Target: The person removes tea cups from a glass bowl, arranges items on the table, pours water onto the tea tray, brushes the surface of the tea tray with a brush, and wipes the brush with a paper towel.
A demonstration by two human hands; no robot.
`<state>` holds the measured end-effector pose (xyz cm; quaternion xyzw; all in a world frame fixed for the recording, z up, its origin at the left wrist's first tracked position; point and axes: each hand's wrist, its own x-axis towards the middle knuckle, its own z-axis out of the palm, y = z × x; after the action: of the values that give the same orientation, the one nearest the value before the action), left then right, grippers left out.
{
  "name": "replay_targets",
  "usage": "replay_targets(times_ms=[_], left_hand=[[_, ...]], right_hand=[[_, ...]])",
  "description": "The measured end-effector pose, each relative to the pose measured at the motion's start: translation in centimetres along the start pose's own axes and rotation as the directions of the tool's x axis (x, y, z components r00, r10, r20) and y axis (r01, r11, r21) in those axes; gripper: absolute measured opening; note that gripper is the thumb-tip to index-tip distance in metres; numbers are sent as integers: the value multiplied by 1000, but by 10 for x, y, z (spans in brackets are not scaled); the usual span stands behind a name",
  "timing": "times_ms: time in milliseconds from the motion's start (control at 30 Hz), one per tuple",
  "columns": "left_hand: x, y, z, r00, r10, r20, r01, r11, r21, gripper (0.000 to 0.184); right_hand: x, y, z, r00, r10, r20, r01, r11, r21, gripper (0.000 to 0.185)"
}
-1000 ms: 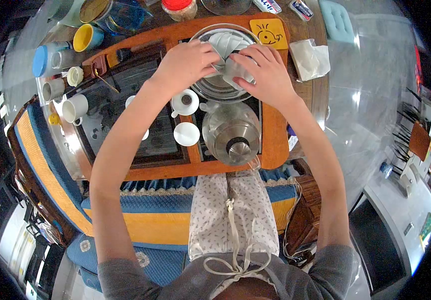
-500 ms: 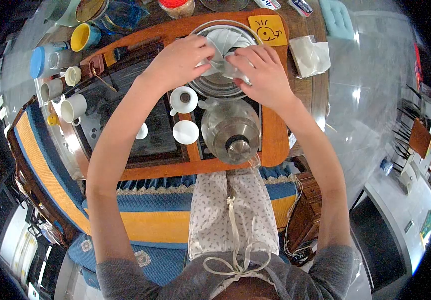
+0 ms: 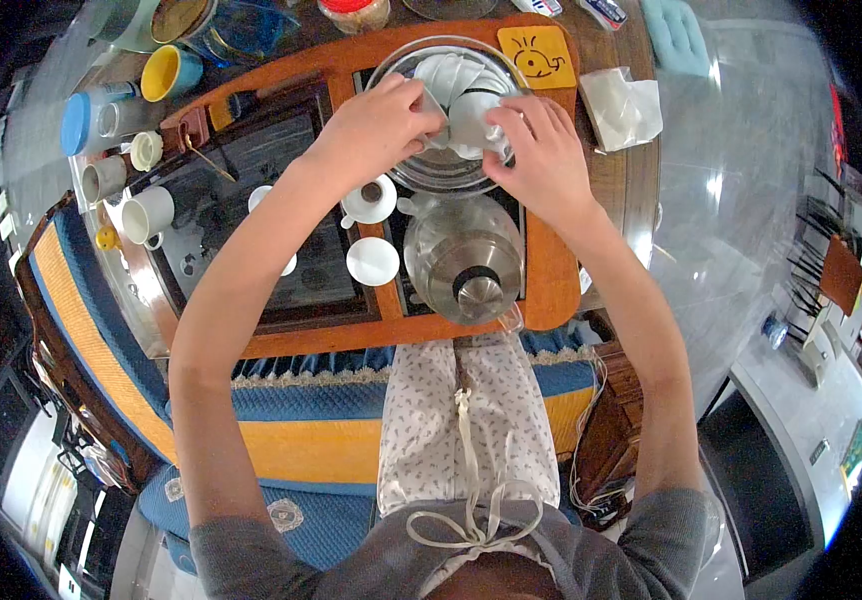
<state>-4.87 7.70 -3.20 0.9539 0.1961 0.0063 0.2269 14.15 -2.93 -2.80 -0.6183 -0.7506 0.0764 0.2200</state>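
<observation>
Moved since the earlier frame: my left hand [image 3: 376, 127], slightly lower and inward; the rounded white cup [image 3: 471, 122] at my right hand [image 3: 543, 150], now showing more fully. Newly visible past my left forearm [image 3: 256, 255]: the edge of a white dish [image 3: 260, 197].

Left fingers: curled, pinching a small white cup [image 3: 434, 116]. Right fingers: spread over the rounded cup's right side, grasping it. Both cups: over the clear glass bowl [image 3: 441, 183], close together.

Further items: overlapping white pieces [image 3: 459, 72], inside the bowl, far side; glass kettle [image 3: 463, 262], between bowl and patterned trousers [image 3: 421, 430]; white pitcher [image 3: 369, 202], left of kettle, partly behind my left wrist; round white piece [image 3: 373, 261], just below it; yellow coaster [image 3: 536, 58], beyond my right hand; tissues [image 3: 621, 110], to the right.

Obstructions: my fingers, hiding parts of both cups; my left forearm, crossing the dark tray panel [image 3: 326, 285].
</observation>
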Motion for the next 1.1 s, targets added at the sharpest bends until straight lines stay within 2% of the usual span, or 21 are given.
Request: replay_targets(times_ms=[167, 267, 367, 467, 567, 667, 767, 867, 967, 1067, 1100], left_hand=[[0, 2, -2, 999, 33, 3, -33, 999, 9, 18], [1, -1, 0, 996, 80, -38, -80, 997, 1, 18], [4, -5, -2, 997, 75, -9, -75, 997, -7, 13], [6, -10, -2, 998, 62, -31, -64, 996, -67, 14], [7, -12, -6, 998, 64, 27, -61, 992, -111, 20], [7, -10, -7, 997, 42, -67, -50, 992, -115, 18], [5, -9, -9, 998, 25, -54, -32, 991, -131, 19], [1, -6, -6, 994, 3, -105, -18, 990, -142, 20], [-1, 9, -10, 982, -54, -183, 23, 986, -165, 29], [2, 18, -9, 968, 30, -248, -63, 990, -124, 33], [3, 16, -6, 969, 57, -242, -80, 993, -87, 33]], right_hand=[[-3, -3, 0, 999, 37, -17, -37, 999, 33, 27], [-4, -11, 0, 999, -36, -2, 36, 999, -31, 28], [-3, -17, 3, 997, -71, -20, 68, 991, -116, 30], [0, -18, 5, 999, -38, -28, 35, 995, -98, 38], [7, -15, 5, 997, -81, 0, 81, 996, -34, 46], [7, -10, 11, 997, -64, 37, 64, 998, 17, 50], [10, -7, 14, 998, -65, 28, 62, 993, 105, 47], [9, -1, 15, 998, -31, 56, 20, 982, 190, 48], [5, 0, 2, 995, 50, 89, -72, 962, 263, 46], [-8, 8, -1, 994, 91, 53, -91, 996, -2, 42], [-11, 9, 0, 994, 93, 55, -93, 996, -6, 42]])
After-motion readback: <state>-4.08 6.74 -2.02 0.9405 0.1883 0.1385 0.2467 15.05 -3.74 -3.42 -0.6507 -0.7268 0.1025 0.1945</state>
